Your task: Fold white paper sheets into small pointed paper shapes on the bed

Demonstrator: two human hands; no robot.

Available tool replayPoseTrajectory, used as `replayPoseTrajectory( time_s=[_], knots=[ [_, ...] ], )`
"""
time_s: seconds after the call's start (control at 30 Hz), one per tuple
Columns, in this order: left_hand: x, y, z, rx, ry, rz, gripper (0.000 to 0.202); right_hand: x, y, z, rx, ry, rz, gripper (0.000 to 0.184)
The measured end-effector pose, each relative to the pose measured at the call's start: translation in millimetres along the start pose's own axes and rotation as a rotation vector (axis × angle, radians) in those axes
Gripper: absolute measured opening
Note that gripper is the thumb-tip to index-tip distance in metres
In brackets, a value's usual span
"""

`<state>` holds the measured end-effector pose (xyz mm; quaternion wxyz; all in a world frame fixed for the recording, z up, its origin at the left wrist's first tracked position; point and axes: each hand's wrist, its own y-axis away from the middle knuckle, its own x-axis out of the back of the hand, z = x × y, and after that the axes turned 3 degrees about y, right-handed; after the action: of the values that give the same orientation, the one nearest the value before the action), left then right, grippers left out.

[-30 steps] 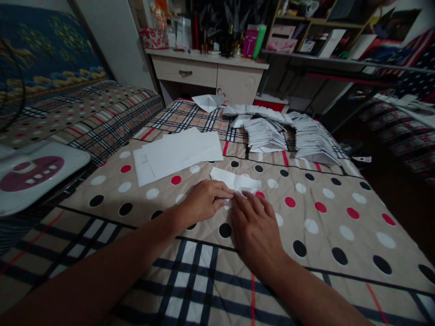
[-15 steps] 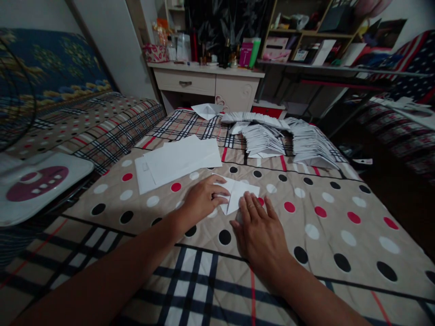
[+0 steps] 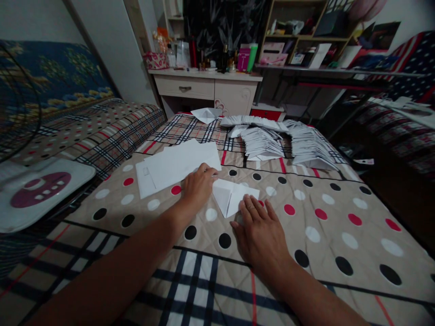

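Note:
A folded piece of white paper [image 3: 231, 197] lies on the dotted bedspread [image 3: 316, 213] in front of me. My right hand [image 3: 260, 228] rests flat with fingers spread, its fingertips on the paper's right corner. My left hand [image 3: 198, 184] is curled at the paper's upper left edge, its fingertips pressing on that edge beside a stack of flat white sheets [image 3: 176, 165]. Neither hand lifts the paper.
Rows of many folded white paper pieces [image 3: 282, 140] lie further back on the bed, with one larger folded piece [image 3: 205, 114] near the far edge. A cluttered dresser [image 3: 207, 86] and shelves [image 3: 306, 40] stand behind. A fan base [image 3: 37, 190] sits at left.
My left hand slid up and away along the paper's left edge. The paper went from a loose crumpled shape to a flatter folded one, and my right hand stayed on its right corner.

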<state>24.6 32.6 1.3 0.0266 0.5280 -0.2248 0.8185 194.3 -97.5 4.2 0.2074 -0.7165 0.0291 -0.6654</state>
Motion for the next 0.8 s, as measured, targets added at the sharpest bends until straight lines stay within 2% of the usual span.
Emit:
replayPoseTrajectory(
  time_s=[0.1,0.17,0.23,0.27,0.33,0.4,0.47,0.57,0.67,0.8],
  knots=[
    [-0.3,-0.7,-2.3,-0.091,0.078,0.023,0.021,0.3,-7.1,10.0,-0.028,-0.120,0.024,0.027],
    [-0.6,-0.6,-3.6,-0.155,0.161,-0.004,0.023,-2.2,-12.1,18.3,-0.045,-0.218,0.045,0.018],
    [-1.0,-0.6,-4.1,-0.206,0.213,-0.051,0.039,-7.3,-16.0,25.7,-0.072,-0.294,0.082,0.013],
    [-1.0,-0.6,-4.2,-0.224,0.220,-0.075,0.050,-10.4,-17.5,28.9,-0.089,-0.318,0.111,0.014],
    [-0.3,-0.5,-4.7,-0.245,0.210,-0.116,0.063,-16.4,-20.3,34.1,-0.115,-0.343,0.151,0.032],
    [1.8,-0.2,-6.1,-0.257,0.197,-0.156,0.067,-20.8,-23.6,38.6,-0.127,-0.335,0.156,0.053],
    [5.0,0.6,-7.9,-0.276,0.180,-0.192,0.066,-22.8,-27.5,43.0,-0.127,-0.312,0.137,0.064],
    [9.9,2.2,-9.7,-0.290,0.154,-0.223,0.062,-23.1,-32.9,48.9,-0.106,-0.287,0.097,0.064],
    [12.5,3.0,-8.9,-0.298,0.135,-0.207,0.059,-23.1,-35.2,52.7,-0.096,-0.281,0.076,0.059],
    [13.6,3.7,-5.8,-0.323,0.119,-0.170,0.058,-24.2,-34.7,54.2,-0.081,-0.317,0.112,0.058]
  ],
)
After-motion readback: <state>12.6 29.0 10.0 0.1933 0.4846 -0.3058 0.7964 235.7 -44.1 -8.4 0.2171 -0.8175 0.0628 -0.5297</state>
